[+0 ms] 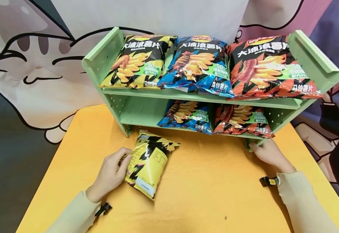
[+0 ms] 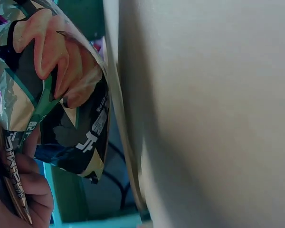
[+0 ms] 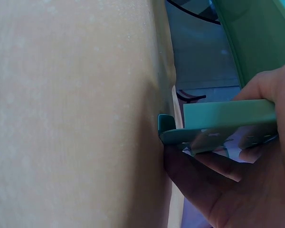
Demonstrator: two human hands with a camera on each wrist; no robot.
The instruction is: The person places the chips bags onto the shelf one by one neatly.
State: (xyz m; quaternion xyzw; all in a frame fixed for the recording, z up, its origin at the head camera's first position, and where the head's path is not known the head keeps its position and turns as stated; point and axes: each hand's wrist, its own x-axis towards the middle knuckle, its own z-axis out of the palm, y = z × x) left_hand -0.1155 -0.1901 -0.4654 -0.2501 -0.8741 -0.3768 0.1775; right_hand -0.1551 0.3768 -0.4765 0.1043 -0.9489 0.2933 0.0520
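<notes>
My left hand [image 1: 111, 171] grips a yellow and black bag of potato chips [image 1: 149, 165] by its left edge, in front of the shelf's left end. In the head view the bag's back side, with a white label strip, faces up. The left wrist view shows fingers [image 2: 35, 190] curled at the edge of the bag [image 2: 76, 95], whose printed front is visible there. My right hand [image 1: 269, 155] holds the lower right leg of the green shelf [image 1: 186, 94]. In the right wrist view, thumb and fingers close around the green leg [image 3: 228, 114].
On the top tier lie a yellow chip bag [image 1: 137, 64], a blue one [image 1: 197, 64] and a red one [image 1: 274, 69]. The lower tier holds a blue bag [image 1: 186, 116] and a red bag [image 1: 242, 119] beside a bare left section. An orange-yellow cloth [image 1: 204, 187] covers the table.
</notes>
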